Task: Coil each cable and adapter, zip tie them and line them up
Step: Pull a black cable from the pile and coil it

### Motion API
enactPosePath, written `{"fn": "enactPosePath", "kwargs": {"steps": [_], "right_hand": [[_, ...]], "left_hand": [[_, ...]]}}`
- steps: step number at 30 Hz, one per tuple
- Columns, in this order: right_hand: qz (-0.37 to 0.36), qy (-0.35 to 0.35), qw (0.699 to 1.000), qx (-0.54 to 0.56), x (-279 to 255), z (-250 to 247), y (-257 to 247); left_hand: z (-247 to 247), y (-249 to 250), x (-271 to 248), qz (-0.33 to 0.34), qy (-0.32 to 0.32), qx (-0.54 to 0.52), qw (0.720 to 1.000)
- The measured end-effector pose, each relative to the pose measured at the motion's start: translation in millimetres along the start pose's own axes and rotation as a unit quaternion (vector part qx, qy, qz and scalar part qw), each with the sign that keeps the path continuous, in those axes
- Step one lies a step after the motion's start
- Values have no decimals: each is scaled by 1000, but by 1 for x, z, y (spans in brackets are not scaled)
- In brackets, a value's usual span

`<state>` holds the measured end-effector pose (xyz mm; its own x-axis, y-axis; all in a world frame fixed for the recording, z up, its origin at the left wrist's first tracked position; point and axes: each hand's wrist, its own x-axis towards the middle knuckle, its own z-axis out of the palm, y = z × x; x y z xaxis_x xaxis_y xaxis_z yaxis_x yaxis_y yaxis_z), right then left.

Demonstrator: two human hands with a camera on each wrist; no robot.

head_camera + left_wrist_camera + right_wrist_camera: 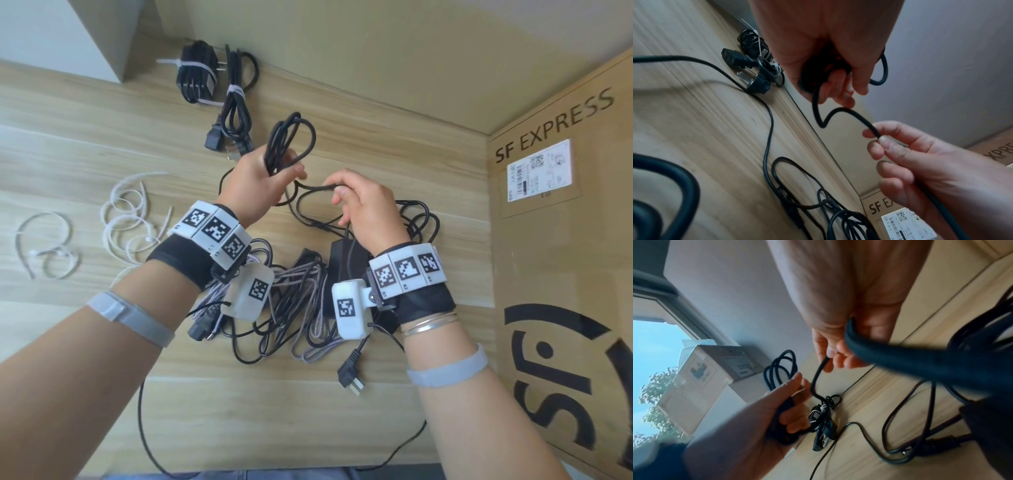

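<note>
Mid-coil above the desk (102, 137): left hand (260, 178) clenching gathered loops of thin black cable (291, 137), right hand (363, 202) pinching its limp, springy slack, best gripped near the bundle.

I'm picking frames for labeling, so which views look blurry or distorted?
Head view: sharp, evenly lit, wide-angle bending at the brown cardboard box. Left wrist view: dim, near thick black cable soft. Right wrist view: worst; a black cable close to the lens smears across it, and the bright window washes out.
</note>
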<state>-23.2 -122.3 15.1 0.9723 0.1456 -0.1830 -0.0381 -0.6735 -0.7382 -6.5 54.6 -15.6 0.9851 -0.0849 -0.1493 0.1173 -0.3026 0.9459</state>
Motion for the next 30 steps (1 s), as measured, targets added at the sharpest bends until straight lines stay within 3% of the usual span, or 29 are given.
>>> {"fn": "enactPosePath", "kwargs": {"steps": [4,7,12,17,20,26,28,30], "right_hand": [[-22,-59,998,-1,4,-4,-7],[-37,-30,997,-53,10,-11,-10],[-34,15,996,-87,14,-10,-7],[-19,23,997,-68,15,-12,-13],[-22,23,996,-89,15,-14,-15],[-31,59,991,-116,9,-2,-7],[-31,71,992,-103,7,2,-6],[-17,63,994,-85,7,2,-8]], "left_hand": [[4,-2,-4,-9,-72,31,997],[1,3,-7,3,-150,9,989],[4,7,-9,-11,-213,134,968],[7,13,-12,1,-181,79,980],[10,14,-14,-15,-199,2,980],[11,9,-15,-129,-248,-134,951],[11,9,-15,-117,-227,-97,962],[13,7,-11,-113,-165,-54,978]]}}
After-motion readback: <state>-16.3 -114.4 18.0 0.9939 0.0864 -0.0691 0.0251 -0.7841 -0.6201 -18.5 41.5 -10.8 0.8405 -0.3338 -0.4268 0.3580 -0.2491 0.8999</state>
